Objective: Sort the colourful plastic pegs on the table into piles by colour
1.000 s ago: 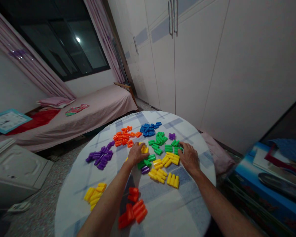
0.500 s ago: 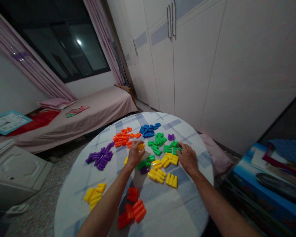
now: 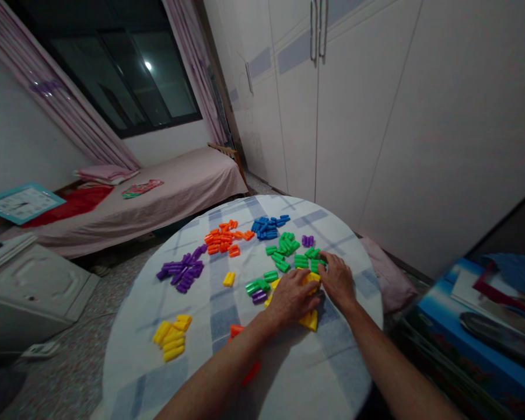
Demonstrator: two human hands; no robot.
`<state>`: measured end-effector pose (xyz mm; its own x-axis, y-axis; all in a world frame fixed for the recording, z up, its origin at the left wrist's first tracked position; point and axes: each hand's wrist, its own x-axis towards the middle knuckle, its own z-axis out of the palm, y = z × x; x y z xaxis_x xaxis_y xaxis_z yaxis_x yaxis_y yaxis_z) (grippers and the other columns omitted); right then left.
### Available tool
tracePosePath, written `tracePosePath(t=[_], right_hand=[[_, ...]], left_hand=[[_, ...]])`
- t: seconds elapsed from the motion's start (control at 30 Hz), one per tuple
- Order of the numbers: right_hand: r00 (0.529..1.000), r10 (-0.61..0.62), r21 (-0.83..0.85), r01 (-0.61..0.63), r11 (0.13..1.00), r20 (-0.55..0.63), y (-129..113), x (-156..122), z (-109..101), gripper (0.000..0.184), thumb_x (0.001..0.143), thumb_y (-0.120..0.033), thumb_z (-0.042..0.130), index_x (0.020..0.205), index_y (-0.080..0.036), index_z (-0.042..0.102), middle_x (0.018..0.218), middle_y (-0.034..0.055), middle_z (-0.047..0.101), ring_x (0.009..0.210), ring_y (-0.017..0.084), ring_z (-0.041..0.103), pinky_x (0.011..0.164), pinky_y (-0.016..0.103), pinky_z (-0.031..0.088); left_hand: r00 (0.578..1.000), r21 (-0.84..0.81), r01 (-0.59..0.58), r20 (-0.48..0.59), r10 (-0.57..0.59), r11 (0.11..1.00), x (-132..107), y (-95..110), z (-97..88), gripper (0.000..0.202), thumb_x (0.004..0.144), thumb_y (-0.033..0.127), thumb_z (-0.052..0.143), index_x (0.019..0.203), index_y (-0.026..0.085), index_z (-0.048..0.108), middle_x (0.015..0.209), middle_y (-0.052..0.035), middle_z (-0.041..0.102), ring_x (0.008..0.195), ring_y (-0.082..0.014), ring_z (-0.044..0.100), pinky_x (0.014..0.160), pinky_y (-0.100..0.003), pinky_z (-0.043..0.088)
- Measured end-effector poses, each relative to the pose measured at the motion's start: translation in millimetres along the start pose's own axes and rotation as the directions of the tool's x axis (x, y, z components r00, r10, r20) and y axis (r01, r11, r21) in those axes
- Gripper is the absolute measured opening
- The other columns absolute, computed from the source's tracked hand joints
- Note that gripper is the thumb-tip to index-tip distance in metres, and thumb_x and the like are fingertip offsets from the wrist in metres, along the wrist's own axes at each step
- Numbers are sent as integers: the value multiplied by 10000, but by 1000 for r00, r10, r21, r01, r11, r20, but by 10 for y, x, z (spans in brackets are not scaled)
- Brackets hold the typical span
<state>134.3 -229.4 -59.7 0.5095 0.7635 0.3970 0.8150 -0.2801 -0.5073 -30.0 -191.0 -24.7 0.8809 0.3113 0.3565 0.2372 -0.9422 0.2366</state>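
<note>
Yellow pegs [image 3: 171,338], purple pegs [image 3: 181,272] and orange pegs [image 3: 223,239] dot the blue-checked white tablecloth [image 3: 289,373].

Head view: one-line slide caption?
Both hands, left and right, cover yellow blocks among colour-sorted piles on a round table.

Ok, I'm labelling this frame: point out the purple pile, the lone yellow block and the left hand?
purple pile [image 3: 181,272], head view, middle of the heap.
lone yellow block [image 3: 228,279], head view, its top face.
left hand [image 3: 293,297], head view, back of the hand.

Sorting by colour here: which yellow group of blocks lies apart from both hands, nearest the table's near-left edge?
The yellow pile at the near-left, apart from the single yellow block.
</note>
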Motion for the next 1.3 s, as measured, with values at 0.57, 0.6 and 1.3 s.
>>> tracePosePath(t=[0.57, 0.6, 1.3], right_hand=[[1000, 18, -8, -18, 1000, -4, -37, 3, -28, 287, 847, -209, 448, 1106, -181, 569, 1065, 71, 641, 972, 206, 549, 828, 325, 366], [1000, 15, -7, -15, 1000, -4, -33, 2, -25, 285, 847, -208, 447, 1102, -181, 571, 1063, 73, 642, 971, 206, 550, 828, 327, 369], [1000, -9, -8, 8, 1000, -11, 1, 4, -17, 284, 838, -220, 442, 1088, -186, 573, 1033, 70, 641, 938, 201, 548, 813, 325, 372]], left_hand=[[827, 143, 559, -27, -562, 817, -1175, -1218, -708, 332, 793, 150, 495, 1091, 170, 640, 1209, -117, 569, 1112, -231, 552, 993, -375, 437], [826, 128, 563, -37, -563, 817, -1192, -1231, -696, 312, 796, 157, 491, 1063, 176, 653, 1188, -109, 579, 1097, -226, 556, 986, -373, 440], [913, -474, 364, 10, -408, 802, -400, -148, -591, 255, 797, 235, 534, 1021, 192, 649, 996, -69, 618, 810, -148, 588, 735, -278, 504]])
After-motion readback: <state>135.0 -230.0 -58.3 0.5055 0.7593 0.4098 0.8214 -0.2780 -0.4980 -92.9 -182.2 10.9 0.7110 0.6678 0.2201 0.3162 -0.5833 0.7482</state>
